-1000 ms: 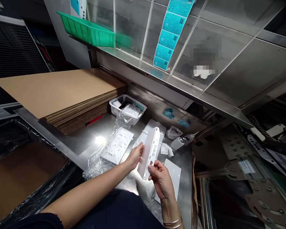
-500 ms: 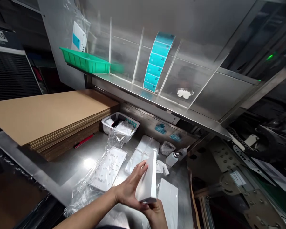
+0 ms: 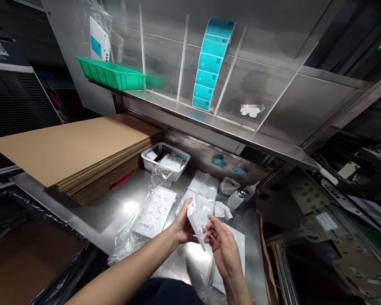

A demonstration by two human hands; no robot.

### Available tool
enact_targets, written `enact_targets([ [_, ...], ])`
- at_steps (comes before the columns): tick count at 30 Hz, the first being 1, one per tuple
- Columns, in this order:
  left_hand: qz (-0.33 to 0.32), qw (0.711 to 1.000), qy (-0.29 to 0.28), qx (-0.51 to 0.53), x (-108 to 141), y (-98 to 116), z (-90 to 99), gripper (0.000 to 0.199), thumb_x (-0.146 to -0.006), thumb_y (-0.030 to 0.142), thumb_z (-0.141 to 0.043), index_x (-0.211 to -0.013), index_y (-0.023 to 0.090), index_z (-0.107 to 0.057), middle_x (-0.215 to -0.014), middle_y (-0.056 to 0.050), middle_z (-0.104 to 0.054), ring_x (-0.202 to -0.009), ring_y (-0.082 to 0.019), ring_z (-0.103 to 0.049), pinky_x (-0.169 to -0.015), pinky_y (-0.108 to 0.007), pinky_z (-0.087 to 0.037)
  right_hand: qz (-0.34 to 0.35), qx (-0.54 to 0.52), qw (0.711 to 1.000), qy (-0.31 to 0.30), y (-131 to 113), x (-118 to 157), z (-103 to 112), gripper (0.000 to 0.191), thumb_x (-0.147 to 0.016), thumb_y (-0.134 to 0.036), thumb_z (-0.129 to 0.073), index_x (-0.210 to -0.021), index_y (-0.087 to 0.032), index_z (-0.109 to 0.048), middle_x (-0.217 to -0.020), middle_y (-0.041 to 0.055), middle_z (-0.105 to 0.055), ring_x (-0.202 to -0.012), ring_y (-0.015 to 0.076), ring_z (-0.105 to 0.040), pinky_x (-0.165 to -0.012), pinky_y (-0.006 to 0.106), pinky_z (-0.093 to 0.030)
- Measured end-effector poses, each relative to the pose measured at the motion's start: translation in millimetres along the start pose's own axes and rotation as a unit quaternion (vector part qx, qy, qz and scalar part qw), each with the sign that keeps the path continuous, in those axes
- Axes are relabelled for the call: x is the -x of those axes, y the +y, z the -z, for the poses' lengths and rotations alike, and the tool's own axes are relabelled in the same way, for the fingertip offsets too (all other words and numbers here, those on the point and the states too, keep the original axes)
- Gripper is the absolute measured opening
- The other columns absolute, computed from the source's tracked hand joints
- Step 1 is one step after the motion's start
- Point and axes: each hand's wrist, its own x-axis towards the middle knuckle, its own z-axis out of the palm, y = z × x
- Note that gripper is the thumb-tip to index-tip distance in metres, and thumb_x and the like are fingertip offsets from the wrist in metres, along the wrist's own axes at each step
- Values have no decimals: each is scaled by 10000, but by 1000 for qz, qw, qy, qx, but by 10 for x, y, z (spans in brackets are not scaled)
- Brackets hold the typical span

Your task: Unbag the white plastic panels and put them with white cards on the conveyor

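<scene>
A person's left hand [image 3: 184,223] held a narrow white moulded plastic panel [image 3: 196,223] up above a stainless-steel tabletop [image 3: 95,214], its fingers curled closed around the panel's upper end. The right hand [image 3: 224,250] stayed just beside the panel, its fingers spread open and gripping nothing. The tilted panel, lower end pointing down, sat in front of a clear plastic bag [image 3: 203,195] near the middle of the tabletop; whether it touched the bag could not be told. A one-handed hold at the end, judged a sound way to work, left the panel's length and the free hand unobstructed.

Around the hands lay a perforated white sheet in clear plastic wrap [image 3: 154,212] to the left and a flat white board [image 3: 236,254] to the right, towards the near edge. Along the back edge stood a white plastic tray [image 3: 165,163] and a small white bottle [image 3: 236,200]. A stack of corrugated brown cardboard sheets [image 3: 73,148] covered the back left corner, a red marker [image 3: 121,180] at its foot.
</scene>
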Motion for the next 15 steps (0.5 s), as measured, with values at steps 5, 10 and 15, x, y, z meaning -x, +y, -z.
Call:
enact_targets([
  [5,-11,983,89,160,-2,106,-46,811,-580,855,-325,-933,158,-542,-752,-85,-578,-671,-264,-572,-618,-437,-498,-1,82,995,64,136,-91,289,314,-720,-402,-693,-921,-162,-670,-680,-4,-547,-597,95,-443,-561,207,-369],
  [10,-45,974,122,187,32,119,-24,781,-600,841,-326,-929,166,-538,-779,-95,-569,-673,-266,-561,-591,-422,-496,-14,184,983,19,412,-20,433,299,-717,-445,-673,-764,-150,-664,-607,-16,-493,-571,103,-398,-556,223,-337],
  [15,-54,977,130,162,78,107,-15,736,-619,813,-372,-958,179,-530,-767,-72,-566,-677,-244,-558,-603,-415,-492,9,261,965,7,492,-70,497,320,-752,-473,-606,-699,-158,-626,-570,-21,-475,-552,119,-410,-551,238,-338],
])
